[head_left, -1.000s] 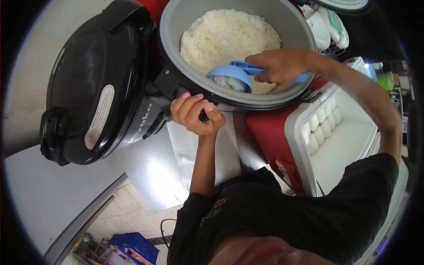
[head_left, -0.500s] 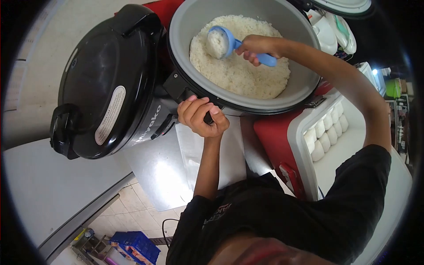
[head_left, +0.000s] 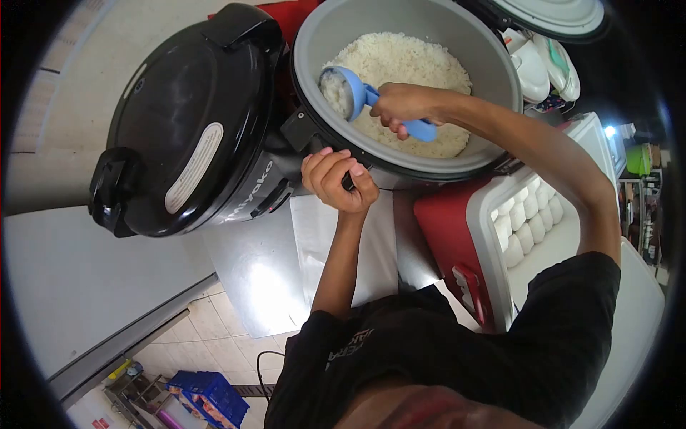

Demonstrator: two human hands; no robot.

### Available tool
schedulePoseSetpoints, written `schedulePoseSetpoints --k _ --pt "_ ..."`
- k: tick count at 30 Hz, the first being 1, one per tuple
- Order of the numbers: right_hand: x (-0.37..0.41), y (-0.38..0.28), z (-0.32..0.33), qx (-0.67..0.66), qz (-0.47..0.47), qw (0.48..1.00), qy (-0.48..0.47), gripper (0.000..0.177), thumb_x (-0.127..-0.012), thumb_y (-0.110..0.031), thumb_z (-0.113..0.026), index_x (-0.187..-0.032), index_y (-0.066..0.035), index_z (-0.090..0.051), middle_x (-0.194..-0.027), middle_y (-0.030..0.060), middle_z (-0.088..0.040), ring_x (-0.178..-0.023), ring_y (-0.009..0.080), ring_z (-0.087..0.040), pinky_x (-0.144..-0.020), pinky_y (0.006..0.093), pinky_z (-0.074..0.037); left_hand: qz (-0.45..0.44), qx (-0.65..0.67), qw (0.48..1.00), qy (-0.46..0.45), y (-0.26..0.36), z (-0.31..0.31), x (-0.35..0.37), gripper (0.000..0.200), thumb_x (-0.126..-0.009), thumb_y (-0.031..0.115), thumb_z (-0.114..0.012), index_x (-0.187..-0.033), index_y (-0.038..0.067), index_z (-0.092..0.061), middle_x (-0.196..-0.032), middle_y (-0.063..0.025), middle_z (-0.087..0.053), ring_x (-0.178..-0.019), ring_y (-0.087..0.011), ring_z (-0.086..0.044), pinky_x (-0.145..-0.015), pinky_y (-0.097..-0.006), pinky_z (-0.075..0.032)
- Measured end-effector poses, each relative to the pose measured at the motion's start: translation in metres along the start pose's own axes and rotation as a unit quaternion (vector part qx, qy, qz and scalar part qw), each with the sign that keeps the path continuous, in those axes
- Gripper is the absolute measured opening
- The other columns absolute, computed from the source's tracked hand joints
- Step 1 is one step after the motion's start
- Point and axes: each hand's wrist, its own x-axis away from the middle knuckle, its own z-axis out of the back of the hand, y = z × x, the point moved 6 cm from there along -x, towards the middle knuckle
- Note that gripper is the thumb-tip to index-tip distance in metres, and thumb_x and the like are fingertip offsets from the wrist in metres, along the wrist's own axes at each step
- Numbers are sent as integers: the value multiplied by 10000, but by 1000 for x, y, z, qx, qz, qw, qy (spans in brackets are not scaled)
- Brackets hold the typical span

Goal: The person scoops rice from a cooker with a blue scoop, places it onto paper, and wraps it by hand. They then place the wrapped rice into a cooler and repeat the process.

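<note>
My right hand (head_left: pixel 404 107) is wrapped round the handle of a blue rice scoop (head_left: pixel 352 91). The scoop's bowl holds white rice and is tilted toward the near left wall of the open rice cooker (head_left: pixel 407 163). Cooked rice (head_left: pixel 429 68) covers the bottom of the cooker's grey pot and is heaped toward the far side. My left hand (head_left: pixel 337 179) is closed round the black handle at the cooker's near side, which its fingers partly hide.
A second, lidded black rice cooker (head_left: pixel 189 121) stands at the left. To the right is an open red and white cool box (head_left: pixel 450 225) with rows of white wrapped portions (head_left: pixel 525 222) inside. White paper sheets (head_left: pixel 346 247) lie on the metal table (head_left: pixel 254 279). A blue crate (head_left: pixel 207 400) is on the floor.
My right hand has brought the scoop leftward and down in the view, from over the rice to the pot's near left wall. My left hand stays on the handle.
</note>
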Motion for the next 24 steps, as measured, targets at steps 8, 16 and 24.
schedulePoseSetpoints --k 8,16,24 --pt "53 -24 23 -300 6 941 -157 210 -959 -185 -443 -1045 6 -446 -642 -29 -395 -446 17 -344 -352 153 -285 4 53 999 -7 1 -2 -6 108 -855 136 -520 -870 29 -522 -874 -98 -568 -909 -284 -501 -848 -420 -407" --pt "110 -111 31 -505 358 784 -52 362 -995 -163 -322 -1213 126 -303 -679 23 -403 -535 78 -399 -503 218 -397 1 94 991 -94 7 8 -17 217 -760 157 -599 -912 13 -542 -985 -147 -562 -1018 -337 -495 -911 -464 -369" --pt "160 -85 -44 -640 381 612 -266 216 -922 -189 -463 -991 12 -504 -672 32 -448 -518 87 -436 -430 208 -392 121 196 937 -263 20 98 44 190 -789 13 -580 -975 13 -544 -1070 -156 -578 -1040 -310 -536 -914 -390 -413"
